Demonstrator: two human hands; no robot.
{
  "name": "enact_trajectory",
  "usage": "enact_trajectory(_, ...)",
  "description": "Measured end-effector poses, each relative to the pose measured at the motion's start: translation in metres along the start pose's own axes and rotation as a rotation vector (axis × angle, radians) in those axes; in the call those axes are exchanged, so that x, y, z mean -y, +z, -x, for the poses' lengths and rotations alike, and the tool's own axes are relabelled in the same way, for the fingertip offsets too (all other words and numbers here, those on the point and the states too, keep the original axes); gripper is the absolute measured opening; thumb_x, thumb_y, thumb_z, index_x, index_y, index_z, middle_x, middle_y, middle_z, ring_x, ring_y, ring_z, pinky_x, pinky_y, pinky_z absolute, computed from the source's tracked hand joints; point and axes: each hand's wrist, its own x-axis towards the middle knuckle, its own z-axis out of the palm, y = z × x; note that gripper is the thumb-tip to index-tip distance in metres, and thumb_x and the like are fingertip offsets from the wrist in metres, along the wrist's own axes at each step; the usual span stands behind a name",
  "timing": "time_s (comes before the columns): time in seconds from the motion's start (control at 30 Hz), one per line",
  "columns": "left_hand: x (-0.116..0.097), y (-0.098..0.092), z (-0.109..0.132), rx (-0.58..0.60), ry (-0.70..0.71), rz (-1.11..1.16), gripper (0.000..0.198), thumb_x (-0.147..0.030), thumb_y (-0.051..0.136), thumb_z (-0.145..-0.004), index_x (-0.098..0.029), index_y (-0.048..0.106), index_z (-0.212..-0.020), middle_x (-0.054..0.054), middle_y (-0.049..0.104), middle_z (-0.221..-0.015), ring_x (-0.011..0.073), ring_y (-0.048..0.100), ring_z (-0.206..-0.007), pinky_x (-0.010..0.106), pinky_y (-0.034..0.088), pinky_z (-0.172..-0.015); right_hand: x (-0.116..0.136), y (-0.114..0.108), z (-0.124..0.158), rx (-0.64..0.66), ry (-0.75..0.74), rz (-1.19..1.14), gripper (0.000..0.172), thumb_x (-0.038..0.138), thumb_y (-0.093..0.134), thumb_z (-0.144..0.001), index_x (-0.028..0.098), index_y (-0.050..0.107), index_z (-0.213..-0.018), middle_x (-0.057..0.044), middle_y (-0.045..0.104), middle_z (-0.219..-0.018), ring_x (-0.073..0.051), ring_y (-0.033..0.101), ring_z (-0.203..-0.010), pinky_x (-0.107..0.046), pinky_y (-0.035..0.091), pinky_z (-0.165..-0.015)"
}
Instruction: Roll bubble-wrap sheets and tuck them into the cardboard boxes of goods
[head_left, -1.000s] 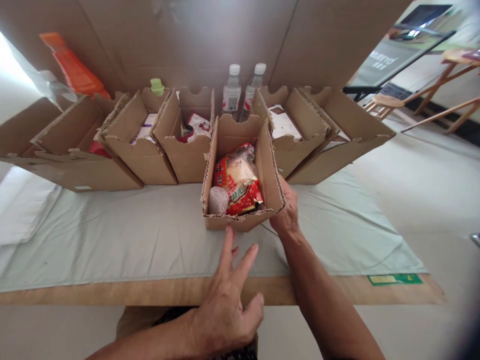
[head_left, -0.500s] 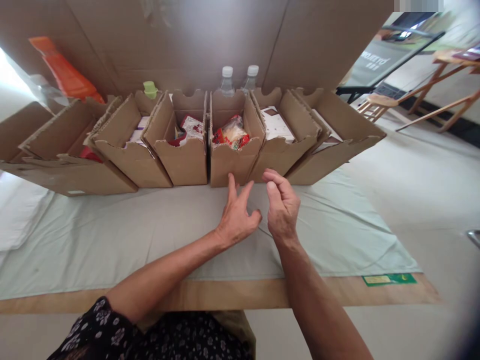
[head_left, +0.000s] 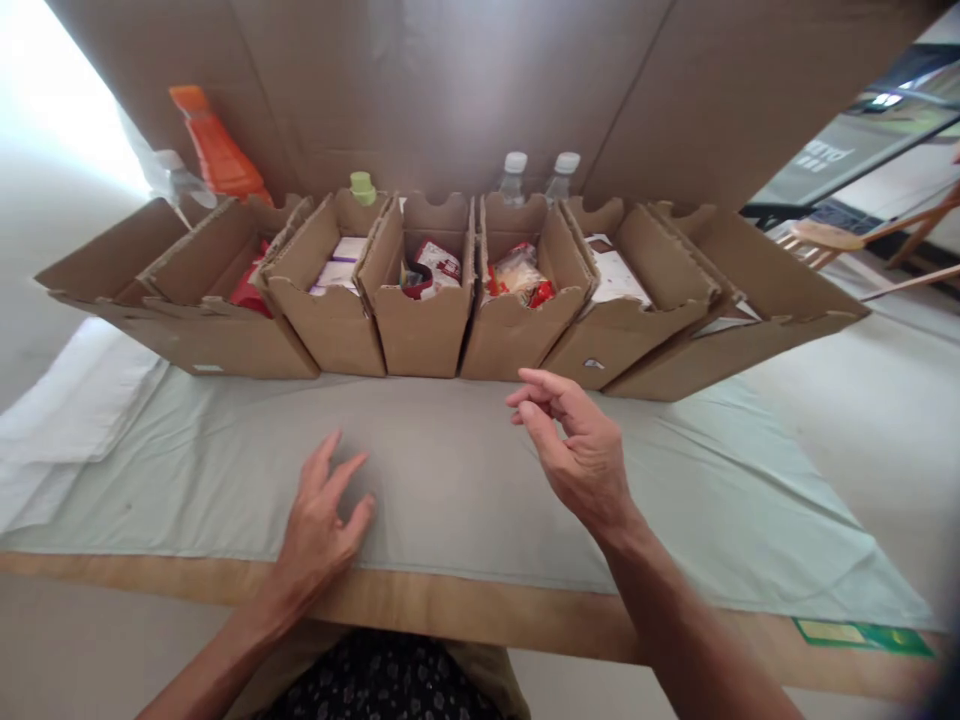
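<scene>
Cupping only air, the right hand [head_left: 581,455] on my feed sits half open, thumb near its curled fingers, just in front of the snack box [head_left: 499,345]. I see the left hand [head_left: 319,525] empty too, fingers loosely spread, over the pale green cloth [head_left: 442,470] in front and to the left of that box. Inside it lies a red-and-clear packet [head_left: 519,272]; bottles [head_left: 514,185] stand behind it.
</scene>
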Motion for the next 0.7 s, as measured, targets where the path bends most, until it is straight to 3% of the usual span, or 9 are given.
enact_trajectory(0.1, 0.025, -0.012, 0.016, -0.103, 0.066, -0.116, 0.028, -0.019, 0.058, -0.098, -0.019, 0.067, -0.125, 0.02, 0.049, -0.158, 0.0401, 0.049, -0.147, 0.064, 0.054, -0.109, 0.034, 0.012, -0.033, 0.162, -0.075, 0.071, 0.042, 0.028, 0.054, -0.099, 0.021, 0.059, -0.14, -0.001, 0.073, -0.091, -0.013, 0.066, -0.072, -0.031, 0.055, -0.075)
enact_trajectory(0.23, 0.029, -0.01, 0.022, -0.172, 0.121, -0.151, 0.026, -0.015, 0.059, -0.097, -0.019, 0.065, -0.122, 0.021, 0.05, -0.156, 0.0399, 0.044, -0.151, 0.064, 0.051, -0.113, 0.058, 0.04, -0.09, 0.258, -0.042, 0.303, 0.067, 0.022, 0.051, -0.096, 0.015, 0.037, -0.161, -0.004, 0.075, -0.089, -0.019, 0.068, -0.077, -0.035, 0.055, -0.079)
enact_trajectory(0.3, 0.027, -0.009, 0.022, -0.205, 0.114, -0.141, 0.026, -0.013, 0.059, -0.097, -0.019, 0.064, -0.121, 0.021, 0.051, -0.155, 0.0389, 0.044, -0.151, 0.063, 0.051, -0.113, 0.063, 0.056, -0.109, 0.302, 0.006, 0.501, 0.064, 0.02, 0.053, -0.094, 0.014, 0.044, -0.157, -0.008, 0.076, -0.089, -0.024, 0.07, -0.082, -0.037, 0.053, -0.08)
enact_trajectory(0.37, 0.026, -0.009, 0.022, -0.233, 0.106, -0.129, 0.025, -0.012, 0.059, -0.097, -0.019, 0.064, -0.12, 0.02, 0.053, -0.153, 0.0383, 0.045, -0.151, 0.062, 0.051, -0.113, 0.065, 0.069, -0.118, 0.31, 0.055, 0.719, 0.047, 0.02, 0.054, -0.095, 0.016, 0.06, -0.141, -0.011, 0.076, -0.09, -0.028, 0.07, -0.085, -0.038, 0.05, -0.079)
enact_trajectory(0.43, 0.026, -0.01, 0.022, -0.251, 0.101, -0.114, 0.024, -0.011, 0.058, -0.096, -0.019, 0.064, -0.118, 0.02, 0.054, -0.152, 0.0379, 0.046, -0.15, 0.062, 0.051, -0.112, 0.066, 0.077, -0.117, 0.283, 0.077, 0.856, 0.031, 0.022, 0.052, -0.097, 0.017, 0.069, -0.123, -0.013, 0.076, -0.09, -0.029, 0.071, -0.084, -0.036, 0.048, -0.076)
enact_trajectory(0.53, 0.025, -0.011, 0.022, -0.268, 0.095, -0.096, 0.023, -0.011, 0.057, -0.096, -0.019, 0.065, -0.117, 0.019, 0.055, -0.151, 0.0378, 0.047, -0.149, 0.062, 0.052, -0.112, 0.069, 0.074, -0.094, 0.247, 0.024, 0.829, 0.024, 0.023, 0.051, -0.099, 0.019, 0.07, -0.111, -0.009, 0.076, -0.084, -0.025, 0.07, -0.077, -0.031, 0.043, -0.07)
enact_trajectory(0.6, 0.025, -0.012, 0.021, -0.263, 0.073, -0.083, 0.024, -0.012, 0.057, -0.096, -0.019, 0.066, -0.117, 0.019, 0.055, -0.152, 0.0377, 0.047, -0.149, 0.062, 0.051, -0.113, 0.072, 0.059, -0.067, 0.231, -0.069, 0.713, 0.019, 0.025, 0.052, -0.099, 0.02, 0.07, -0.102, -0.005, 0.073, -0.076, -0.021, 0.068, -0.069, -0.029, 0.043, -0.066)
enact_trajectory(0.7, 0.026, -0.013, 0.022, -0.231, 0.034, -0.052, 0.024, -0.014, 0.057, -0.095, -0.02, 0.068, -0.117, 0.018, 0.054, -0.153, 0.0379, 0.046, -0.15, 0.063, 0.049, -0.116, 0.076, 0.014, -0.013, 0.219, -0.22, 0.491, 0.016, 0.031, 0.056, -0.101, 0.024, 0.07, -0.096, 0.001, 0.072, -0.072, -0.014, 0.066, -0.06, -0.026, 0.047, -0.062)
